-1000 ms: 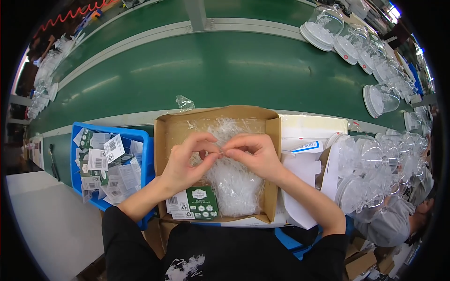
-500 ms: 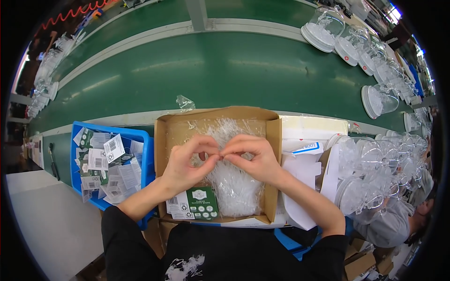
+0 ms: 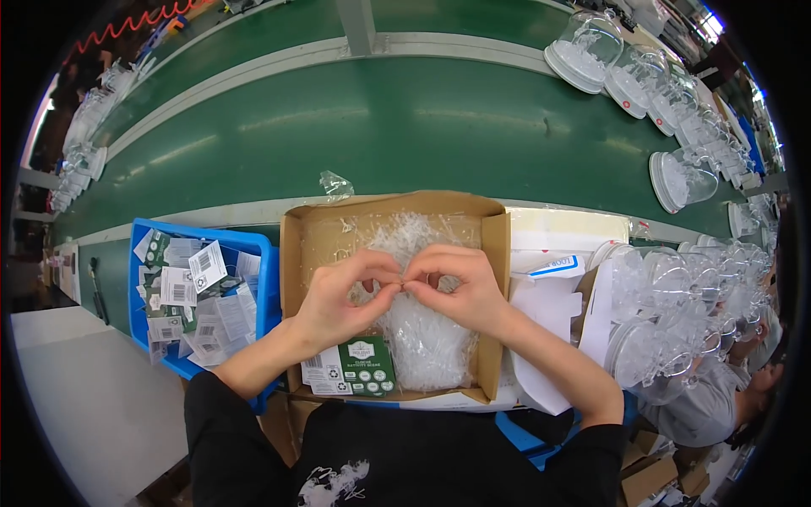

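Both of my hands are raised over a shallow cardboard box (image 3: 290, 253), their pinched fingertips meeting near its middle. My left hand (image 3: 346, 291) is closed, thumb against forefinger. My right hand (image 3: 456, 287) pinches from the other side. Whatever sits between the fingertips is too small to make out. Beneath them, a heap of thin clear plastic strands (image 3: 427, 351) fills the middle of the box. In its near left corner lie green printed cards (image 3: 368, 365) and white barcode labels (image 3: 327, 373).
Left of the box stands a blue bin (image 3: 270, 287) of folded tags (image 3: 205, 266). White cut-out card (image 3: 545, 329) lies to the right, beside many clear domes (image 3: 667, 279). More domes (image 3: 587, 51) line the far right of the green belt (image 3: 338, 127). A person in grey (image 3: 697, 406) sits at right.
My hands stay pinched together over the box, with only a very slight shift of the fingers. The box and its contents look the same.
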`<state>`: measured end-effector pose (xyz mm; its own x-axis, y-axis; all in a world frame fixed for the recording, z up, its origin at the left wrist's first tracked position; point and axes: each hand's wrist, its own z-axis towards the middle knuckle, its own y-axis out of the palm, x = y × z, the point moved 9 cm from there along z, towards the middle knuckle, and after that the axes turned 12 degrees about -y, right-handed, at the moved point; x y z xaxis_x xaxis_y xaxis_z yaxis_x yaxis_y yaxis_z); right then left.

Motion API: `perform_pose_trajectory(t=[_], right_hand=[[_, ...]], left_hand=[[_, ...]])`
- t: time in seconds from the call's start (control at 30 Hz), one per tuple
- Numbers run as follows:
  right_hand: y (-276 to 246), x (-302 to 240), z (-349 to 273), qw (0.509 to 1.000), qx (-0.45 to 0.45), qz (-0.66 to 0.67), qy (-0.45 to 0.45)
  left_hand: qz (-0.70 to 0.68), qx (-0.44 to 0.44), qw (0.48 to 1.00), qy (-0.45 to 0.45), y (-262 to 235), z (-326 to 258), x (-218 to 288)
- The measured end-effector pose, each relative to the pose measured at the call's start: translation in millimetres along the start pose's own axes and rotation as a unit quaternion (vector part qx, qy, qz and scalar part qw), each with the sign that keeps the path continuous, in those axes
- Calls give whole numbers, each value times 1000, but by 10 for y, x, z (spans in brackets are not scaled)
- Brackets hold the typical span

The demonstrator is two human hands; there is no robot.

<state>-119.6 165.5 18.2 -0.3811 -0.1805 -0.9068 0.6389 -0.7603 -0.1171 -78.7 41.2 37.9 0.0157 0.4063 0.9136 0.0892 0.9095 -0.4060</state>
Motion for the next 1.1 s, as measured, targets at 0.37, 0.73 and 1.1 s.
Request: perform_pose_trajectory(t=[0.37, 0.73, 1.1], right_hand=[[8, -100, -3, 996, -8, -81, -47], [-36, 93, -89, 998, 62, -27, 10], [-11, 349, -181, 992, 71, -9, 102]], left_hand=[[-4, -16, 1000, -26, 7, 25, 7], [-45, 16, 998, 28, -5, 33, 112], [-128, 108, 985, 41, -658, 86, 163]])
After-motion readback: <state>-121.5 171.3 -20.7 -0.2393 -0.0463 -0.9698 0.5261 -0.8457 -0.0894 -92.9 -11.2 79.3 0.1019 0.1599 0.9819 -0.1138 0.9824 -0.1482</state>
